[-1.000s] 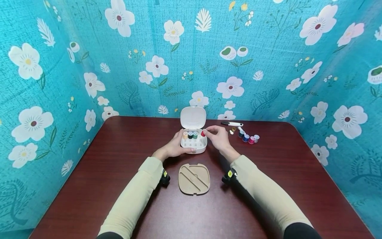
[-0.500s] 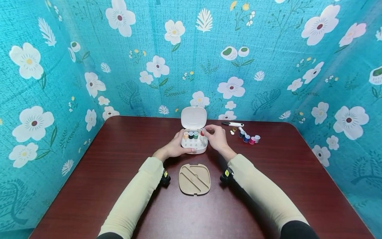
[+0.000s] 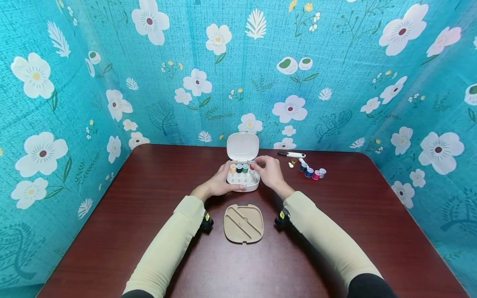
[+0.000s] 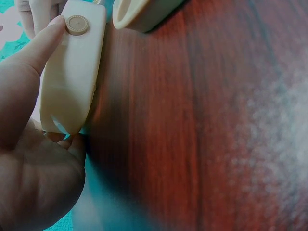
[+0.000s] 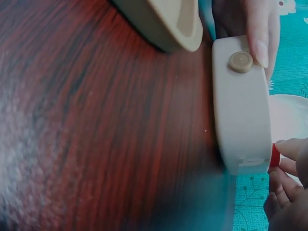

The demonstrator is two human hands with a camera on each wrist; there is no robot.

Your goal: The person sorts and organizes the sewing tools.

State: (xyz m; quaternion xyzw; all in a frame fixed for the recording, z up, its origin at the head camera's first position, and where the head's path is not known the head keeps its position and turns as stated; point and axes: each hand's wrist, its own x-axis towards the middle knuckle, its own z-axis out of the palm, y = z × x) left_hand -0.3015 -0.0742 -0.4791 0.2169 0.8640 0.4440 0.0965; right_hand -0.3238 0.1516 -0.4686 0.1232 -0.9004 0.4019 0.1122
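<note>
A white sewing box stands with its lid up at the back of the table. My left hand grips its left side, the thumb along the front wall near a round tan button. At the box's back right corner my right hand pinches a red thread spool between thumb and fingers. In the head view the fingers partly hide that spool. Orange, black and green spools stand in the back row, left of the red one. Small pegs show in the rows in front.
A beige tray with diagonal grooves lies in front of the box. To the right are several loose spools, a black-and-white pen-like tool and a brass-coloured ring. A blue flowered cloth hangs behind the table.
My right hand has brought the red spool slightly left and down into the back row's right end. My left hand has kept its hold on the box.
</note>
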